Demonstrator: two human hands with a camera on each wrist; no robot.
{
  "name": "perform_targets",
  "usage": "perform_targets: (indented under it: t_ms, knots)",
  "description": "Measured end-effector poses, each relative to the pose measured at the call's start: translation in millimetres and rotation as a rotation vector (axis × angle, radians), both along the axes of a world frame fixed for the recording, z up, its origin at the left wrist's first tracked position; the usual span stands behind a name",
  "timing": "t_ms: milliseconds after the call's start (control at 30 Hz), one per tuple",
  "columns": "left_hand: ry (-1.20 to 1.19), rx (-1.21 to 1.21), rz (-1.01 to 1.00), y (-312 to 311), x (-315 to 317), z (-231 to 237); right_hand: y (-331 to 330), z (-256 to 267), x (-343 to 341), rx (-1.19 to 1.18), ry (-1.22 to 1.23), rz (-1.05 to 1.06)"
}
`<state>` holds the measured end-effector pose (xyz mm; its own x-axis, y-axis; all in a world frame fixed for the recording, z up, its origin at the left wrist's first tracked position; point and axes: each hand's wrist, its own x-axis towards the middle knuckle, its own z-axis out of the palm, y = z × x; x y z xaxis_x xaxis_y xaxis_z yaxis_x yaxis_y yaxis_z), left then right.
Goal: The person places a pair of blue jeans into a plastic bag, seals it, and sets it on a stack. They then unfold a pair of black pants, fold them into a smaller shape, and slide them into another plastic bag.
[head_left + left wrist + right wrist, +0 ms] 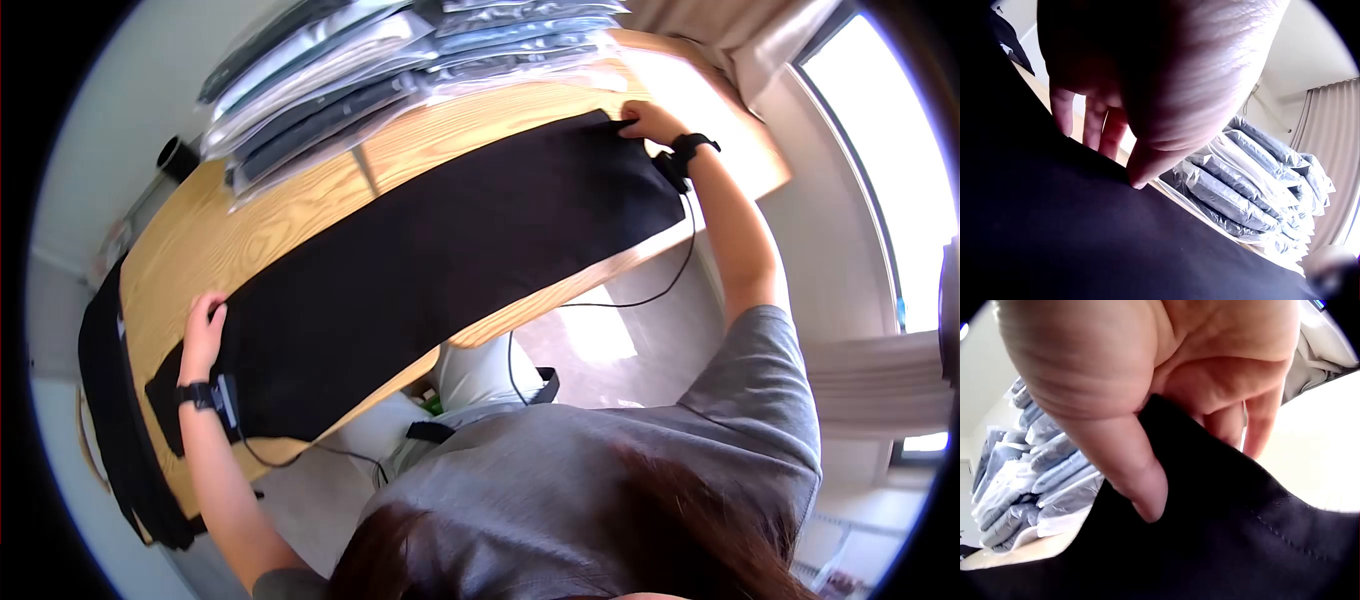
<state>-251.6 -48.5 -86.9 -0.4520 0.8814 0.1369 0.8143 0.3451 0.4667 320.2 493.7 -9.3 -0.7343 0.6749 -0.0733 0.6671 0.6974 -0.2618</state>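
Observation:
Long black trousers (400, 240), folded lengthwise into a strip, stretch across the wooden table (240, 235). My left hand (203, 335) is at their left end, by the far corner. In the left wrist view the left thumb (1147, 165) lies on the near side of the cloth edge, with the other fingers (1092, 122) behind it. At the opposite end my right hand (655, 122) pinches the far corner. The right wrist view shows the right thumb (1147, 487) on the front of the raised cloth, fingers behind, and a stitched seam beside them.
Stacks of folded clothes in clear plastic bags (330, 85) stand along the table's back. More black cloth (125, 400) hangs over the left end. A black cylinder (178, 158) is behind the table's left corner. Cables (655, 298) run from both wrists. A window (890, 150) is at right.

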Motion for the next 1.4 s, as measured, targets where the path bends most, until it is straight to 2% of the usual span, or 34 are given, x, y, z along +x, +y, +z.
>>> perform_targets:
  t_ms: [33, 100, 167, 233, 300, 367, 400, 433, 500, 533, 600, 667, 767, 900, 967, 1000, 1100, 1167, 1233, 1300, 1367, 1400]
  knots:
    - [-0.043, 0.016, 0.035, 1, 0, -1, -2, 5, 4, 0.025, 0.074, 0.032]
    - [-0.033, 0.023, 0.049, 2, 5, 5, -23, 41, -1, -0.086, 0.131, -0.167]
    - [0.001, -0.008, 0.051, 1, 5, 7, -35, 78, -12, -0.160, 0.133, -0.245]
    - [0.009, -0.023, 0.076, 1, 6, 8, -2, 70, -16, -0.001, 0.156, -0.085]
    - [0.021, -0.017, 0.078, 1, 8, 8, 31, 33, -23, 0.007, 0.211, -0.139]
    - [0.079, -0.017, 0.092, -1, 6, 5, 51, -8, -22, -0.165, 0.149, -0.256]
    - [0.082, -0.027, 0.099, 0, 8, 5, 48, -11, -23, -0.270, -0.061, -0.238]
    - [0.084, -0.039, 0.108, 1, 10, 7, 45, -14, -23, -0.314, -0.159, -0.230]
    - [0.098, -0.049, 0.109, 2, 11, 9, 24, -11, -9, -0.534, 0.143, -0.359]
    - [0.125, -0.057, 0.092, 2, 11, 10, 31, -21, 0, -0.623, 0.220, -0.380]
    - [0.150, -0.071, 0.058, 1, 9, 7, 30, -27, 14, -0.622, 0.179, -0.386]
    - [0.028, -0.024, 0.163, -4, 0, 0, 30, -31, 27, -0.612, 0.137, -0.392]
    - [0.057, -0.010, 0.242, -10, -8, -2, 25, -34, 24, -0.511, 0.150, -0.383]
    - [0.098, -0.014, 0.290, -6, -2, -2, 24, -30, 11, -0.381, 0.051, -0.349]
    - [0.264, -0.107, 0.223, -2, -4, -6, 27, -25, 10, -0.437, -0.012, -0.357]
    - [0.339, -0.111, 0.187, -1, -4, -7, 21, -22, 13, -0.575, 0.140, -0.416]
    - [0.380, -0.138, 0.182, 3, -3, -10, 2, -6, 35, -0.660, 0.191, -0.443]
    - [0.384, -0.136, 0.167, 3, -3, -11, -10, -4, 54, -0.597, 0.144, -0.441]
    - [0.387, -0.132, 0.156, 3, -6, -14, -19, -6, 74, -0.599, 0.116, -0.321]
    - [0.372, -0.159, 0.168, 3, -10, -16, -33, -13, 83, -0.538, 0.201, -0.323]
    - [0.397, -0.146, 0.169, 2, -12, -21, -46, -13, 86, -0.318, 0.219, -0.354]
    - [0.421, -0.136, 0.177, 1, -13, -22, -49, -18, 86, -0.250, 0.184, -0.522]
